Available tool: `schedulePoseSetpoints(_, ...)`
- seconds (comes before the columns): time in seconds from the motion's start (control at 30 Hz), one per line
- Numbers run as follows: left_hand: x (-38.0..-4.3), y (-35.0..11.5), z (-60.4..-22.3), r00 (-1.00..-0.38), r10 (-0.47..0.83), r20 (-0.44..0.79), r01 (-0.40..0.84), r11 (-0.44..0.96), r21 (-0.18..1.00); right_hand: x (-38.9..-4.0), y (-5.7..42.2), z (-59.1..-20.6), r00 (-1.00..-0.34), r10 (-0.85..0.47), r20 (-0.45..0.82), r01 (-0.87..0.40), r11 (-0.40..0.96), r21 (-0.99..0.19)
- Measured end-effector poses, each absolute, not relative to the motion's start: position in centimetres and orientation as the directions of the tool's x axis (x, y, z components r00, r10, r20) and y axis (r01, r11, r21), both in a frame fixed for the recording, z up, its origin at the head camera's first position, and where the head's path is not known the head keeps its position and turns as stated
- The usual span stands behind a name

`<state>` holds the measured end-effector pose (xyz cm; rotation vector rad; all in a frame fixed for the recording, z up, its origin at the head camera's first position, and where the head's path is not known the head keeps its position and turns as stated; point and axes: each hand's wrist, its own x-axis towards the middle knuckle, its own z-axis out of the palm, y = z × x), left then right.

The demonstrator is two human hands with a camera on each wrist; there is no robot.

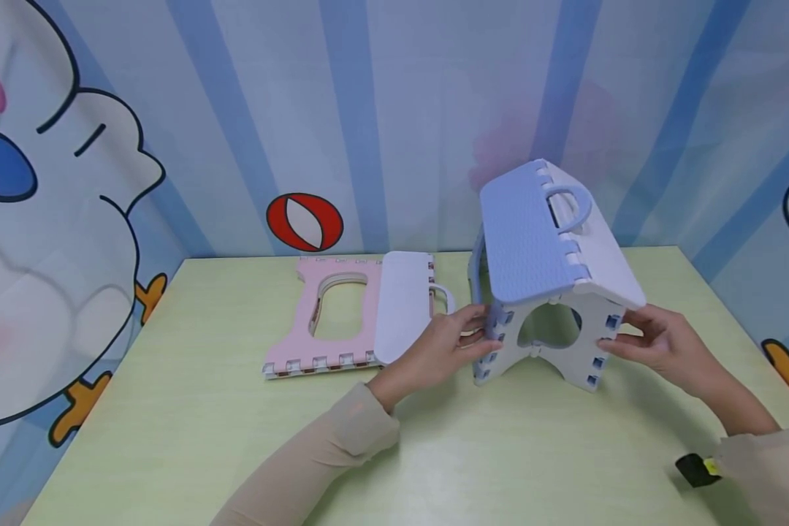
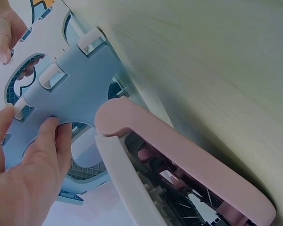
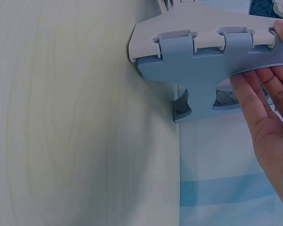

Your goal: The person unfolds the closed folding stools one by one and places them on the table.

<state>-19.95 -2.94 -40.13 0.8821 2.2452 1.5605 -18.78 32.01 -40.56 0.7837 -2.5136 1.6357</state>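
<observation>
A blue-and-white folding stool (image 1: 532, 234) stands half folded on the right of the table, its top bent into a roof-like ridge with a carry handle (image 1: 573, 208). My left hand (image 1: 443, 343) grips its left front corner; in the left wrist view the fingers (image 2: 49, 134) reach into the opening of the blue side panel (image 2: 87, 80). On the opposite edge my right hand (image 1: 664, 347) holds the stool, thumb at the front and fingers (image 3: 252, 96) curled under the blue side panel (image 3: 188, 70). Left of it lies a flat-folded pink-and-white stool (image 1: 368, 310).
The pale green table (image 1: 191, 424) runs back to a striped blue cloth (image 1: 408, 131) with cartoon figures. A small black item with a yellow mark (image 1: 697, 469) lies by the right sleeve. The pink stool is close beside the left hand.
</observation>
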Motion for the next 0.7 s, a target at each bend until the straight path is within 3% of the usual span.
schedulePoseSetpoints(0.7,-19.89,-2.85,-39.80,-0.783,0.611,0.119,0.333,0.250,0.909,-18.88,32.47,-40.38,-0.869,-0.394,0.299,-0.440,0.341,-0.831)
